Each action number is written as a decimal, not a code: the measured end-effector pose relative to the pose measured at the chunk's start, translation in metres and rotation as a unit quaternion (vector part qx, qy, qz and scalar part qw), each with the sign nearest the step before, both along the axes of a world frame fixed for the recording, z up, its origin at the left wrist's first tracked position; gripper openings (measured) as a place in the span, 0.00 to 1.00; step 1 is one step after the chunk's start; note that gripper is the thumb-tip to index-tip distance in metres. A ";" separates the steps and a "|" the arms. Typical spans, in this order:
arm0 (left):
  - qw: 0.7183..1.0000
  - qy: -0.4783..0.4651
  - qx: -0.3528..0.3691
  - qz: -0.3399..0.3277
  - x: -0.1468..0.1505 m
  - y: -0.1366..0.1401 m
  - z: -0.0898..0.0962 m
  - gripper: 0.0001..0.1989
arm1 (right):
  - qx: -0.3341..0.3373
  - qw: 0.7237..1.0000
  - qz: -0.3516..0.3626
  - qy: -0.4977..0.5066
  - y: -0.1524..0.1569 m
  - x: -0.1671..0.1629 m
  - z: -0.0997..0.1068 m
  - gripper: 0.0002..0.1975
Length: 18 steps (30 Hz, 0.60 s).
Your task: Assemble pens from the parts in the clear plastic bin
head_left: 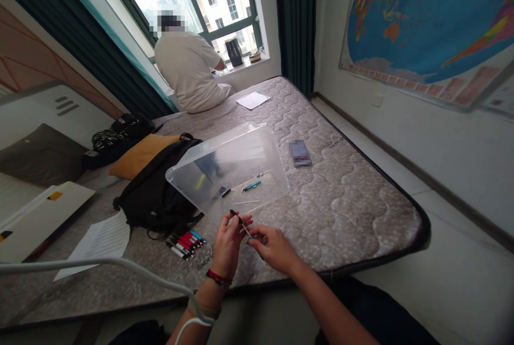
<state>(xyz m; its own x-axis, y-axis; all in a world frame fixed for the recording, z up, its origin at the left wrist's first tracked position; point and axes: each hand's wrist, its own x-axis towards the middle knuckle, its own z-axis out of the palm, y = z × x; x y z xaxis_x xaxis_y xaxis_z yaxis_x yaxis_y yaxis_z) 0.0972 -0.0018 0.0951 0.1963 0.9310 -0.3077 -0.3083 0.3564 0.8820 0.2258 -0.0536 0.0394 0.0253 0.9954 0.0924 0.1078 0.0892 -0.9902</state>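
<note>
My left hand (228,243) pinches a black pen piece (236,215) between thumb and fingertips, its other fingers loosely curled. From this piece a thin, pale rod, like a refill, runs down toward my right hand (277,248). That hand is closed on the lower end of the pen, where a bit of blue and a dark tip show. Just beyond both hands stands a translucent plastic box (184,165). At its bottom lie a teal pen (252,186), a short black pen piece (226,193) and a thin white stick (248,202).
Left of my hands, several red, white, black and teal pens (187,243) lie in a row beside a black backpack (155,195). A phone-like blurred item (300,153) and a paper (252,100) rest on the mattress (353,211). A person (188,66) sits by the window. A pale cable (100,262) crosses the lower left.
</note>
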 end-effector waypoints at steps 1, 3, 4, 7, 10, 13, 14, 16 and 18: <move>1.000 0.004 -0.001 -0.002 -0.001 0.000 -0.001 0.21 | -0.001 1.000 -0.002 -0.002 0.000 0.000 0.000 0.08; 1.000 0.010 -0.002 -0.009 -0.002 0.000 -0.002 0.20 | -0.005 1.000 -0.005 0.002 0.000 0.000 0.000 0.09; 1.000 0.012 -0.002 -0.013 -0.002 0.000 -0.003 0.20 | -0.008 1.000 -0.004 0.012 0.000 0.000 -0.001 0.09; 0.999 0.027 0.008 -0.020 -0.004 -0.001 -0.006 0.18 | -0.011 0.998 0.001 0.061 0.000 -0.001 -0.002 0.12; 0.998 0.047 0.017 -0.025 -0.005 -0.001 -0.011 0.17 | -0.019 0.997 -0.035 0.070 0.000 -0.002 -0.003 0.09; 0.998 0.048 0.008 -0.027 -0.005 -0.002 -0.017 0.17 | -0.018 0.996 -0.075 0.043 -0.001 -0.001 -0.003 0.07; 0.999 0.045 0.003 -0.025 -0.005 -0.003 -0.019 0.17 | -0.015 0.996 -0.077 0.037 -0.001 -0.001 -0.002 0.07; 0.999 0.042 -0.005 -0.019 -0.005 -0.004 -0.023 0.17 | -0.010 0.997 -0.075 0.032 -0.002 0.000 -0.001 0.06; 0.999 0.048 -0.005 -0.018 -0.005 -0.004 -0.027 0.18 | -0.010 0.997 -0.078 0.028 -0.002 0.001 0.000 0.06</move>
